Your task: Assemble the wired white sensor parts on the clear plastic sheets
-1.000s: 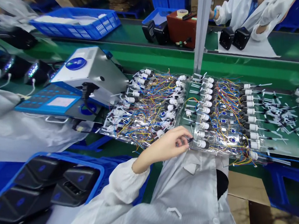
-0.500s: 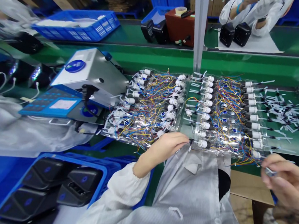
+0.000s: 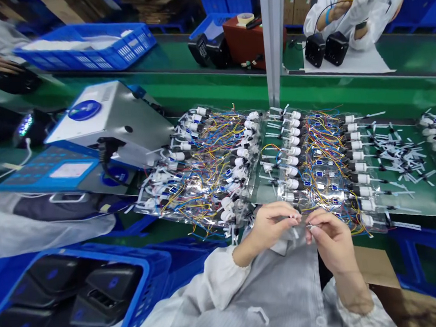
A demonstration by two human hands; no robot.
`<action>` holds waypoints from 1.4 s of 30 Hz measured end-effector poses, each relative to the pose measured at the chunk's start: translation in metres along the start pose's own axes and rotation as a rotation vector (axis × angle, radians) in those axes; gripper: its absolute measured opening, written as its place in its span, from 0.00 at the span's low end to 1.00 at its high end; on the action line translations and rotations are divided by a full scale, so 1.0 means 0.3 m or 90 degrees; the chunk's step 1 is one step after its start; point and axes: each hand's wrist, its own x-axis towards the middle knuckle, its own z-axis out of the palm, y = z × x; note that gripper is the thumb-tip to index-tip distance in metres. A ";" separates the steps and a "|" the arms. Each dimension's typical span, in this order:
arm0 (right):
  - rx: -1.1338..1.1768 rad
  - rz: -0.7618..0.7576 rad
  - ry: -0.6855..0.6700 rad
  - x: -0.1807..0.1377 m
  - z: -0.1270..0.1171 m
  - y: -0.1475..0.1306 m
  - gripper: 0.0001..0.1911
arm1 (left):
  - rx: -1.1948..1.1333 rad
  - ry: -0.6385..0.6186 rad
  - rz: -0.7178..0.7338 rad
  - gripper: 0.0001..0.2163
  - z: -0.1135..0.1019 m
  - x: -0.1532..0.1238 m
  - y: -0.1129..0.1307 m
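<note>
My left hand point(image 3: 272, 224) pinches a small white-capped pump part point(image 3: 294, 218) at the near edge of the green bench. My right hand point(image 3: 329, 238) faces it, fingers pinched on a thin short tube piece point(image 3: 309, 226), the tips of both hands almost touching. Just beyond them lie clear plastic sheets point(image 3: 315, 166) covered with rows of white-capped pumps and tangled red, blue and yellow wires. Loose white tube pieces point(image 3: 400, 155) are scattered on the bench at the right.
A silver and blue machine with a keypad point(image 3: 89, 137) stands at the left. A blue crate of black housings point(image 3: 81, 292) sits near left. A metal post point(image 3: 272, 40) rises behind the sheets. Across the conveyor a person in white handles black units point(image 3: 325, 49).
My right hand came in from the lower right and up to meet my left hand. My left hand lifted its part off the sheet's edge. The view shifted slightly right.
</note>
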 end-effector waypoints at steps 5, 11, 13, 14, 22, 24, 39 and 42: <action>-0.057 -0.036 0.030 0.003 -0.006 -0.024 0.04 | 0.107 -0.017 -0.006 0.12 -0.029 0.007 -0.002; -0.091 -0.058 0.035 0.020 0.020 -0.007 0.08 | 0.108 -0.044 0.057 0.07 -0.033 -0.002 -0.016; -0.114 -0.056 0.031 0.024 0.023 -0.004 0.07 | 0.108 -0.045 0.064 0.06 -0.032 -0.003 -0.017; -0.125 -0.058 0.031 0.026 0.023 -0.004 0.07 | 0.113 -0.046 0.064 0.06 -0.031 -0.002 -0.016; -0.287 -0.085 0.022 0.032 0.006 -0.020 0.05 | 0.163 -0.051 0.097 0.04 -0.031 -0.002 -0.012; -0.323 -0.085 0.007 0.032 0.001 -0.023 0.05 | 0.174 -0.051 0.108 0.03 -0.033 -0.006 -0.018; -0.273 -0.083 0.038 0.011 0.007 0.017 0.05 | 0.097 -0.033 0.105 0.03 -0.035 -0.015 -0.035; -0.270 -0.081 0.038 0.008 0.002 0.023 0.06 | 0.059 -0.030 0.115 0.04 -0.028 -0.021 -0.049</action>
